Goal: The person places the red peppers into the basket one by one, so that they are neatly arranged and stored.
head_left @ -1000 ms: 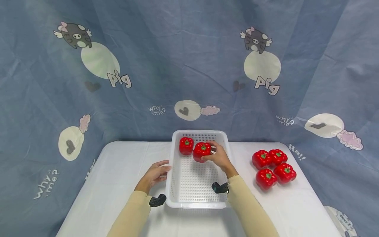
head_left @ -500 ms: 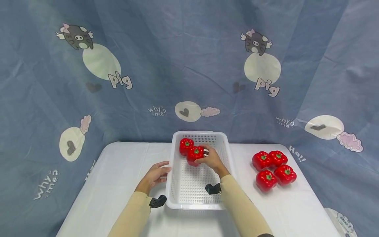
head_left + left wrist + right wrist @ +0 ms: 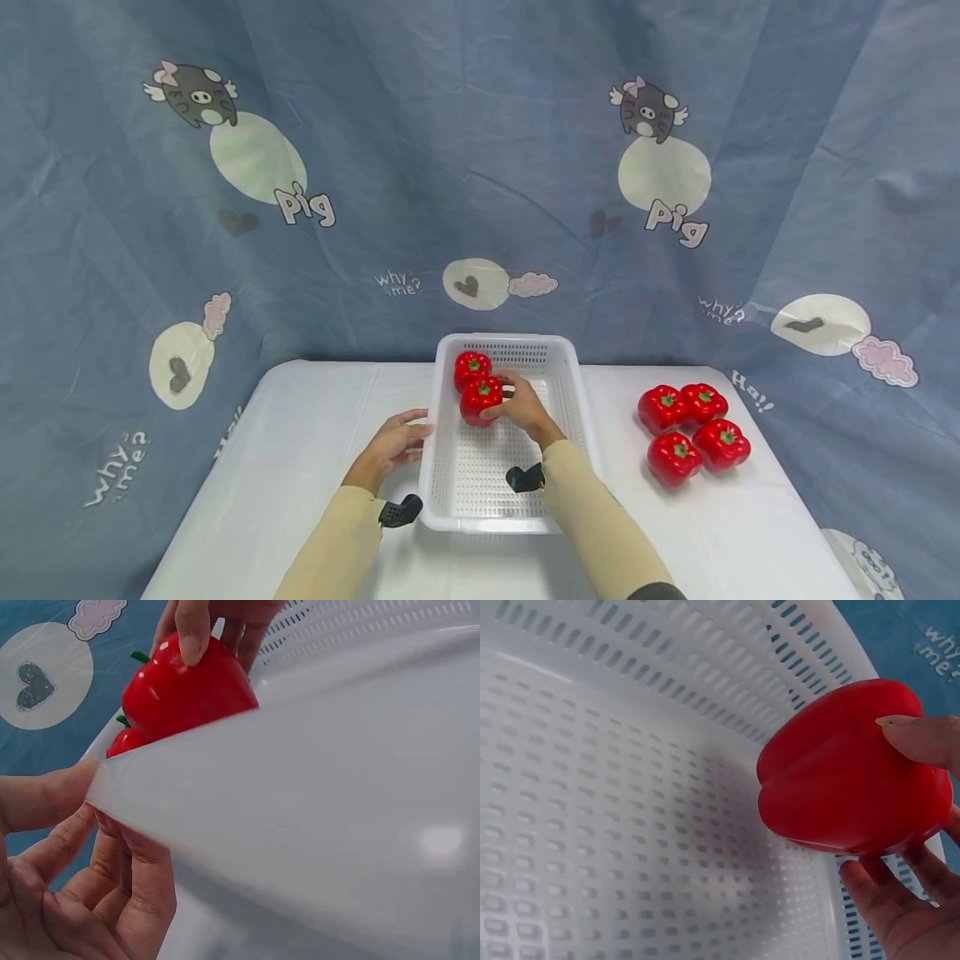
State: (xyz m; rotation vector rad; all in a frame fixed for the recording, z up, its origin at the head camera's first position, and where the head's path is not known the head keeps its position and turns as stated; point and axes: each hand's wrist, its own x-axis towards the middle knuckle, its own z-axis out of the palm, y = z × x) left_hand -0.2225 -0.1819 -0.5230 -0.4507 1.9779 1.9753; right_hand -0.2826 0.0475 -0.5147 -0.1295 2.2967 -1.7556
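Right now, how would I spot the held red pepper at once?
Find the white basket on the white table. Look toward its far left corner. The held red pepper is the nearer of two there, gripped by the right hand; no hand touches the other pepper.

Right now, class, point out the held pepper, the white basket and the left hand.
Held pepper [image 3: 844, 776], right wrist view: on the middle of its red side.
White basket [image 3: 487, 524], head view: on its near rim.
Left hand [image 3: 390, 442], head view: on the middle of the hand.
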